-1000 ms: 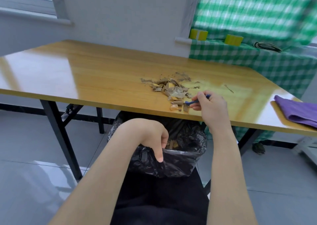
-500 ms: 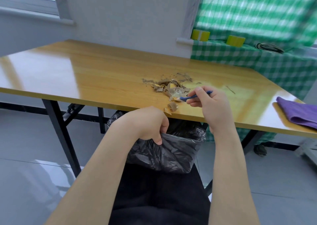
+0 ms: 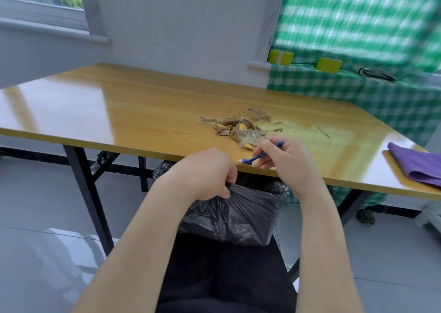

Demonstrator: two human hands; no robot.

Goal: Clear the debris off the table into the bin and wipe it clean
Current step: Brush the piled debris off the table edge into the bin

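Crinkly bin (image 3: 238,217), flaky debris (image 3: 241,129), slim scraper (image 3: 250,160)

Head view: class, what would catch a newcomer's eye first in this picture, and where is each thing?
A pile of brown debris sits on the wooden table near its front edge. Just in front of it the right hand holds a small blue tool at that edge, while the left hand grips the rim of the black bin bag below. A purple cloth lies at the table's right end.
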